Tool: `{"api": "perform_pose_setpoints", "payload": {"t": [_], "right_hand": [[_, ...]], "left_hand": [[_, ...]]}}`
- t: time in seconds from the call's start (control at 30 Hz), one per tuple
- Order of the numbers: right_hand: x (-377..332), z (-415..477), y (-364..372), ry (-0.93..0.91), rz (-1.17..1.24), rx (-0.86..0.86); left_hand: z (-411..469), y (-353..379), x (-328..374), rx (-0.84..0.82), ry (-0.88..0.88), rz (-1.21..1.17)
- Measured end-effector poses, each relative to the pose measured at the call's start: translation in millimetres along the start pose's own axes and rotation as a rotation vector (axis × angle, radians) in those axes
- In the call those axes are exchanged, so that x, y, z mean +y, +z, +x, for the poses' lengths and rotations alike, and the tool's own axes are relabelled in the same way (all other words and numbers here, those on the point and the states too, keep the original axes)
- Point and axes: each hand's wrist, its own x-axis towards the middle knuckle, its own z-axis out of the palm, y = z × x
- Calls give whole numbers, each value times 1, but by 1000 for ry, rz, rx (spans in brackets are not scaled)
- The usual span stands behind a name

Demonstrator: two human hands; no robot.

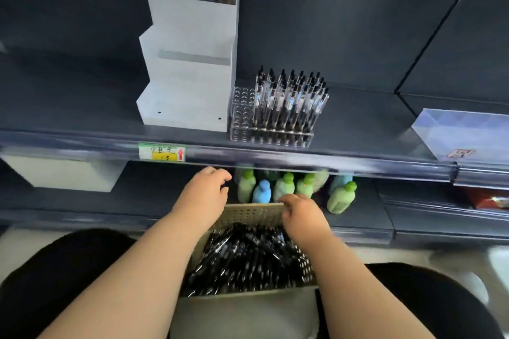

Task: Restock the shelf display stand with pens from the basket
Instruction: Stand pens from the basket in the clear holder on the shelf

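Black pens (248,259) fill the perforated basket (248,213) below the shelf (371,129). Left hand (203,195) hovers loosely curled and empty at its far rim. Right hand (301,216) curls over the pens, grip unclear. Clear stand (271,136) on the shelf stands partly filled.

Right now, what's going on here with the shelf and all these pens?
A person is restocking pens. The left hand and right hand hover over the basket of black pens, below the shelf. The clear stand there holds upright pens on its right side; its leftmost holes are empty. The left hand looks empty; the right is too blurred to tell.
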Motion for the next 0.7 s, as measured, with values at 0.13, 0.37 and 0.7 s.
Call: {"api": "perform_pose_setpoints", "payload": {"t": [0.13,0.37,0.7], "right_hand": [[-2,-51,41,154,136,-60],[-1,-81,64,263,75,-199],[-4,-56,70,402,-50,-348]], "left_hand": [[-45,40,-24,-160,-116,147],[-95,75,-40,-410,-335,252],[-73,80,-27,-257,-272,119]]}}
